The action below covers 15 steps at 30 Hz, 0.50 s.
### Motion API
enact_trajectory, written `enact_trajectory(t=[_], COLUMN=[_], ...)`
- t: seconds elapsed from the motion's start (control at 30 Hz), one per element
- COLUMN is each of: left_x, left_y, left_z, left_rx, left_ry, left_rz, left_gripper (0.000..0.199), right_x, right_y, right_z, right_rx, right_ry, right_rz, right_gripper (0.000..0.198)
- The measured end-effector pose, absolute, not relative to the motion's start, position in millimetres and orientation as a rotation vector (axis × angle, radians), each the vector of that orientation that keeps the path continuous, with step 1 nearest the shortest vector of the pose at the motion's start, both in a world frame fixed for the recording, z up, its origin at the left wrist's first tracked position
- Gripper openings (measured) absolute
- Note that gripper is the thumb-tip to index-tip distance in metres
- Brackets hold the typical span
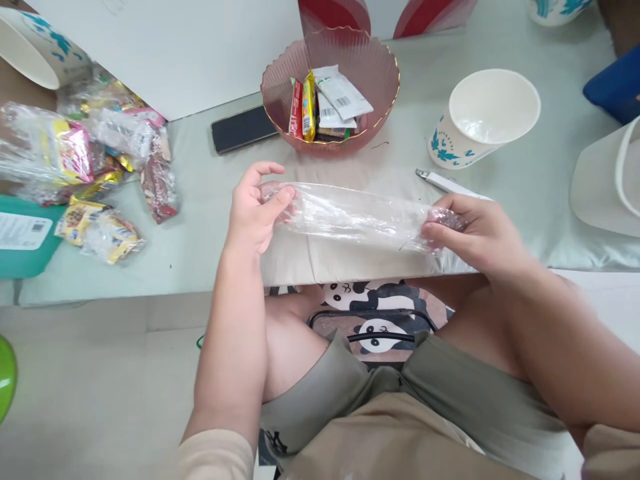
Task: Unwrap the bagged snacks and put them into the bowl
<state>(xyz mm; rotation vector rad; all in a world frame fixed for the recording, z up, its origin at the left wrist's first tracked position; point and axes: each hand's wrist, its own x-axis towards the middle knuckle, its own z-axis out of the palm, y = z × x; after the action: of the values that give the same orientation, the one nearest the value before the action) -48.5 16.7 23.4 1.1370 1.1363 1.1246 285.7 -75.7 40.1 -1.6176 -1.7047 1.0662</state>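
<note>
Stretched between both hands above the table's front edge is a clear plastic bag (350, 213). My left hand (260, 210) pinches its left end between thumb and fingers, with the index finger raised. At the other end, my right hand (475, 230) grips the bunched plastic; what lies inside the bunch, if anything, I cannot make out. A white-handled cutter (445, 183) lies just behind my right hand. Beyond the bag stands a pink ribbed bowl (383, 100) with a gold rim, holding several wrapped snacks (335, 100). A paper cup (450, 143) with blue leaves is behind the cutter.
A dark phone (243, 130) lies partly behind the bowl. Wrapped snacks (105, 160) are heaped at the left, beside a teal package (25, 237) and a tipped paper cup (55, 47). A white container (600, 180) and a blue object (613, 87) stand at the right.
</note>
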Motion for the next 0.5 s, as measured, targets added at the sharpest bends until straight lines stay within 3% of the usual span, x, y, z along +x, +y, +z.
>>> enact_trajectory(t=[0.07,0.13,0.23,0.33,0.5], left_x=[-50,-48,-40,-25,-9], left_y=[18,18,19,21,24], left_z=[27,30,32,30,28], left_rx=[1.096,1.092,1.137,1.231,1.181], left_ry=[1.168,1.156,1.067,0.964,0.831], left_rz=[0.981,0.858,0.695,0.595,0.851], left_gripper=[0.041,0.041,0.045,0.050,0.061], right_x=[295,301,295,267,219], right_y=[-76,-73,-66,-59,-59], right_z=[42,42,40,37,37], right_rx=[-1.628,-1.599,-1.512,-1.315,-1.192], right_ry=[-1.687,-1.681,-1.571,-1.558,-1.876], right_rz=[1.269,1.274,1.185,1.421,1.817], right_gripper=[0.033,0.037,0.032,0.035,0.020])
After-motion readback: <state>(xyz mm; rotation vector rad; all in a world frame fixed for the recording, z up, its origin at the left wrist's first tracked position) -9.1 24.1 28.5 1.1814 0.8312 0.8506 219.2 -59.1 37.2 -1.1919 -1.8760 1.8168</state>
